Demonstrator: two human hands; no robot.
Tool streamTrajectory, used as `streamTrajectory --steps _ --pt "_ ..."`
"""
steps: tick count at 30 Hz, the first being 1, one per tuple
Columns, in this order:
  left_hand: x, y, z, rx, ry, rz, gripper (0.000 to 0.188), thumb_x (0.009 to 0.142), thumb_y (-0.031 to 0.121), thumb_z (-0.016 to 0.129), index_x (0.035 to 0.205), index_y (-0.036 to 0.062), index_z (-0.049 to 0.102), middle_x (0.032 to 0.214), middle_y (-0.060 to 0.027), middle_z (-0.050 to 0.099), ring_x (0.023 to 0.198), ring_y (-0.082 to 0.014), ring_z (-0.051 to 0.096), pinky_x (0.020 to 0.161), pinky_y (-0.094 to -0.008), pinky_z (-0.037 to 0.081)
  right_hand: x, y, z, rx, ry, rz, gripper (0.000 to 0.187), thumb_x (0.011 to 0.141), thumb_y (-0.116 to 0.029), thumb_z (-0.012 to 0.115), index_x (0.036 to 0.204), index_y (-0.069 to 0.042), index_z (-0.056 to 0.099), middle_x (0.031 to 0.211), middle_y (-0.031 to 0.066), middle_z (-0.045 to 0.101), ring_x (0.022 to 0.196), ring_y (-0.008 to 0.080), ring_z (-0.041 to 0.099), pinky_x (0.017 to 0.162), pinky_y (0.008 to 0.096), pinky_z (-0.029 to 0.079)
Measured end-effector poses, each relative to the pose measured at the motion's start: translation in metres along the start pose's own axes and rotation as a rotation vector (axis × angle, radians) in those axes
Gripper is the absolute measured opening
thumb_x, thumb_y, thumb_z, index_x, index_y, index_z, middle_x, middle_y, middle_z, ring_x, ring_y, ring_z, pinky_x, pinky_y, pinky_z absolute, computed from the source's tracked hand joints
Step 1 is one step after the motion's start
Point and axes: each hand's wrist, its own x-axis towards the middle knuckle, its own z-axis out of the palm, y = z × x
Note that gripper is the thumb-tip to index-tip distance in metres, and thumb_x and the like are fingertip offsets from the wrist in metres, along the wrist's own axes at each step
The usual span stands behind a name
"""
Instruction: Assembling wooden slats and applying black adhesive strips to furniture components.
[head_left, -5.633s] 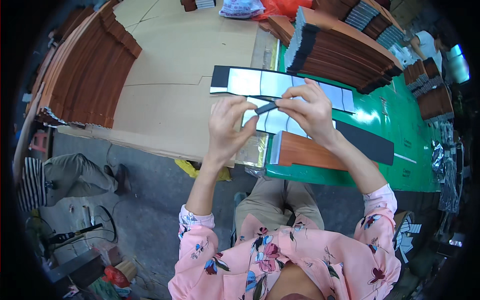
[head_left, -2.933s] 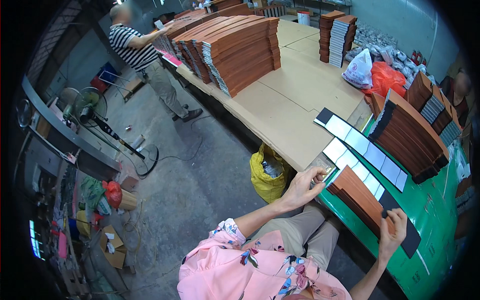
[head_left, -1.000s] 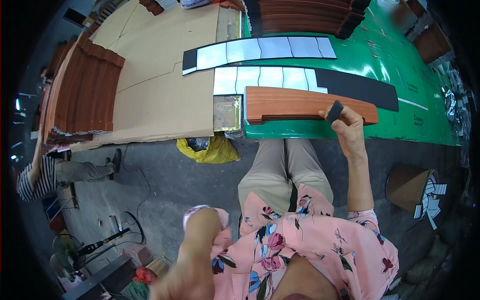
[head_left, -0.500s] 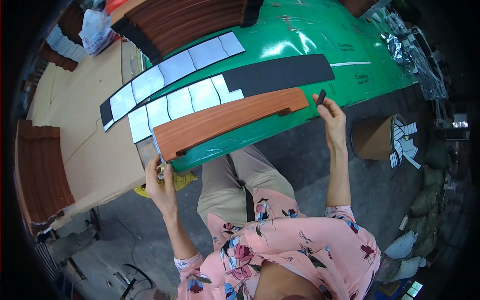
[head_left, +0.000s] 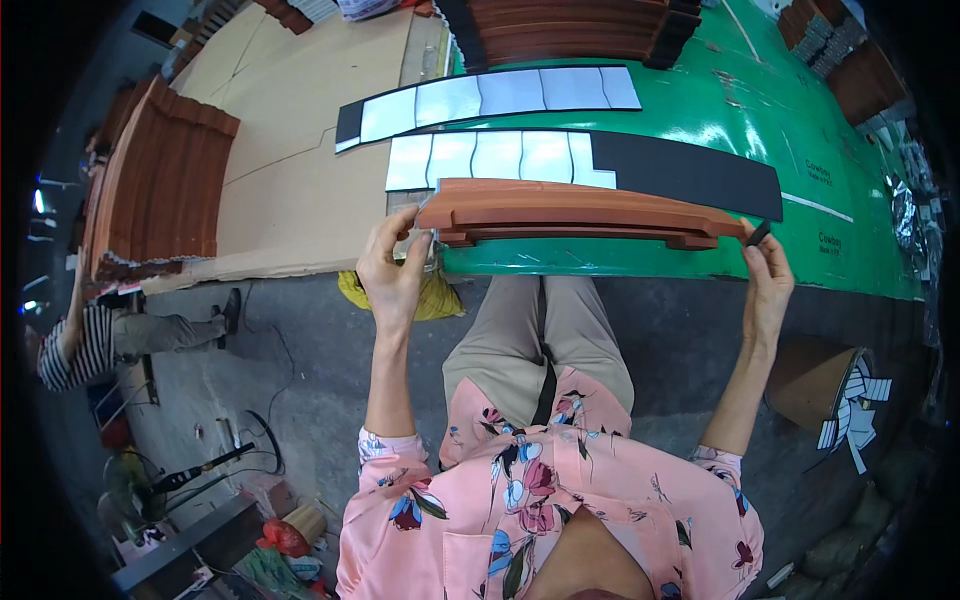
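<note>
A long wood-grain brown panel (head_left: 580,212) is held level at the near edge of the green-covered table, its moulded side toward me. My left hand (head_left: 392,275) is closed on its left end, thumb below and fingers above. My right hand (head_left: 767,275) pinches a small black piece (head_left: 759,234) at the panel's right end; whether those fingers also grip the panel is hard to tell. Just beyond lies a black strip (head_left: 690,168) partly covered with white backing pieces (head_left: 490,157). A second strip with white backing (head_left: 500,97) lies farther back.
Brown panels are stacked at the back (head_left: 580,30) and at the left (head_left: 170,170) on cardboard (head_left: 300,120). At the right a brown bin (head_left: 815,385) holds white strips. A yellow bag (head_left: 440,298) sits below the table edge. Another person in a striped top (head_left: 70,355) is at far left.
The view has swung left. The panel has tipped to show its moulded side and lies more level. My right hand has brought the black piece against the panel's right end.
</note>
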Motion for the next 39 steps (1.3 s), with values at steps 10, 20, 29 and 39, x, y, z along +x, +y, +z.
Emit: streamTrajectory --steps 10,20,29,39 --pt "0.016 0.017 0.004 0.080 0.003 0.011 0.024 0.075 0.000 0.067 0.098 0.0025 0.064 0.091 -0.0090 0.064 0.081 -0.0180 0.061 0.069 -0.0295 0.048 0.020 -0.012 -0.001 0.002 -0.004 0.107 0.027 0.085 -0.012 0.062 0.108 0.000 0.056 0.107 0.0114 0.062 0.099 0.0133 0.057 0.094 0.0275 0.040" --pt "0.015 0.008 -0.001 0.040 -0.079 -0.027 0.032 0.078 0.006 0.065 0.110 0.0055 0.059 0.090 -0.0099 0.057 0.080 -0.0194 0.055 0.070 -0.0306 0.046 0.028 -0.016 0.012 -0.014 0.062 0.189 0.027 0.085 -0.009 0.061 0.110 0.001 0.057 0.109 0.0093 0.061 0.098 0.0133 0.058 0.090 0.0261 0.044" --pt "0.009 -0.018 0.003 -0.216 -0.059 -0.152 0.045 0.080 0.011 0.065 0.122 0.0035 0.050 0.119 -0.0096 0.054 0.107 -0.0221 0.051 0.089 -0.0347 0.040 0.021 -0.040 0.049 -0.068 0.093 -0.099 0.031 0.083 -0.003 0.063 0.111 0.006 0.055 0.105 0.0134 0.062 0.096 0.0159 0.058 0.088 0.0272 0.045" --pt "0.020 0.000 0.016 -0.217 0.015 -0.197 0.043 0.087 0.013 0.058 0.127 0.0010 0.045 0.117 -0.0133 0.054 0.105 -0.0203 0.052 0.088 -0.0354 0.041 0.059 -0.004 0.021 0.154 0.051 -0.005 0.036 0.085 -0.007 0.061 0.116 0.008 0.050 0.103 0.0136 0.062 0.095 0.0172 0.059 0.085 0.0270 0.047"
